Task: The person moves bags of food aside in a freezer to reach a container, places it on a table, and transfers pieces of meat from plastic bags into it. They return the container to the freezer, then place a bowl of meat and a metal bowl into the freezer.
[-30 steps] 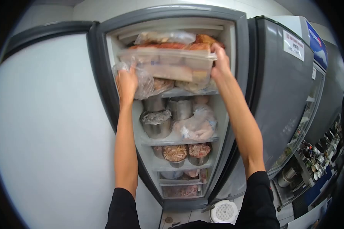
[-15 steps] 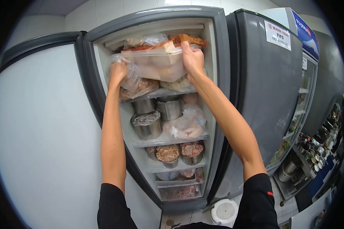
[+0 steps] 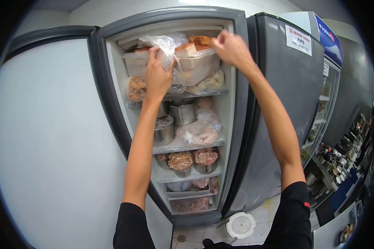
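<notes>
My left hand [image 3: 158,76] is closed on a clear plastic bag [image 3: 167,46], which hangs crumpled over the front of a translucent plastic tub [image 3: 197,66]. The tub sits high in the open upright freezer, with orange-brown food [image 3: 202,42] showing above its rim. My right hand [image 3: 233,49] is at the tub's right end, by the freezer frame. Its fingers are curled together and slightly blurred; anything in them is hidden. Under the tub, a bag of pale food pieces [image 3: 207,83] and a bag of brownish food [image 3: 137,88] rest on the top shelf.
Lower shelves hold metal pots [image 3: 183,114], a bag of pale meat [image 3: 201,130] and containers of cut food [image 3: 180,161]. The white freezer door [image 3: 62,137] stands open at left. A grey cabinet [image 3: 282,103] is at right. A white stool [image 3: 240,224] stands on the floor.
My left hand has moved right, from the tub's left end to its middle, pulling up plastic. My right hand has come off the tub's front rim and moved up and right.
</notes>
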The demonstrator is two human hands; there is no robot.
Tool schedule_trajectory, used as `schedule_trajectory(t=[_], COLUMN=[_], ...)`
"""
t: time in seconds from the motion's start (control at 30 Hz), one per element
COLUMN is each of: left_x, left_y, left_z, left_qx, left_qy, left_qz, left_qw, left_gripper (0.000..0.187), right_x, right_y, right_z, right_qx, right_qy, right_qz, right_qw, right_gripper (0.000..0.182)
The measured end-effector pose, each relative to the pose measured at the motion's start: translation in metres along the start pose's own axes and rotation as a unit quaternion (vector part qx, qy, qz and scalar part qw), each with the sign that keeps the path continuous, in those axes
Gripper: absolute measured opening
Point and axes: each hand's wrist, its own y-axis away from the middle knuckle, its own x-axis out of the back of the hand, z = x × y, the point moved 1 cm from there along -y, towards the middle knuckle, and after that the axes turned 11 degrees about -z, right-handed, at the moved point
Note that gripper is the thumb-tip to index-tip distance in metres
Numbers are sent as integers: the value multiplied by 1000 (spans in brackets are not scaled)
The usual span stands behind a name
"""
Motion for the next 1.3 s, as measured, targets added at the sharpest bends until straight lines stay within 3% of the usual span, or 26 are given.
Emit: schedule_trajectory(t=[0.03, 0.07, 0.17, 0.2, 0.3, 0.43, 0.47, 0.5, 0.63, 0.8, 1.07, 1.17, 1.2, 1.3], left_x=[-2, -4, -5, -5, -5, -10, -14, -16, -17, -27, -38, -36, -32, -25], left_y=[-1, -2, -4, -2, 1, 1, -3, -8, -24, -29, -29, -30, -30, -27], left_z=[-3, -6, -5, -4, -4, -11, -14, -16, -7, 7, 20, 27, 28, 30], left_qx=[-5, -10, -1, 8, 4, -18, -26, -34, -15, 9, 4, 11, 7, 0], left_qy=[1, 3, -9, -16, -11, -1, 4, 10, -3, -59, -154, -196, -186, -170], left_qz=[5, 9, 3, -2, 0, 12, 17, 22, 15, 5, -6, -26, -27, -36], left_qw=[1000, 1000, 1000, 1000, 1000, 1000, 1000, 999, 1000, 998, 988, 980, 982, 985], left_gripper=[38, 38, 37, 36, 36, 34, 33, 32, 25, 25, 26, 27, 27, 26], right_x=[4, -3, -9, -16, -38, -41, -40, -47, -6, -46, -51, -88, -92, -37], right_y=[-13, -37, -79, -82, -100, -117, -118, -137, -69, -159, -160, -216, -236, -112], right_z=[-1, 10, 3, 2, 4, 14, 11, 30, -31, 52, 53, 110, 118, 37], right_qx=[65, 131, 12, 40, 8, 123, 25, 33, -78, -22, -2, 198, 182, 4], right_qy=[122, 144, 86, 157, 170, 244, 191, 160, 88, 94, 23, -3, 135, -84], right_qz=[116, 131, -168, -190, -179, -222, -238, -258, -329, -286, -285, -232, -202, -23], right_qw=[984, 972, 982, 968, 969, 936, 952, 952, 937, 953, 958, 952, 953, 996], right_gripper=[46, 44, 48, 50, 47, 56, 59, 57, 60, 59, 59, 55, 48, 52])
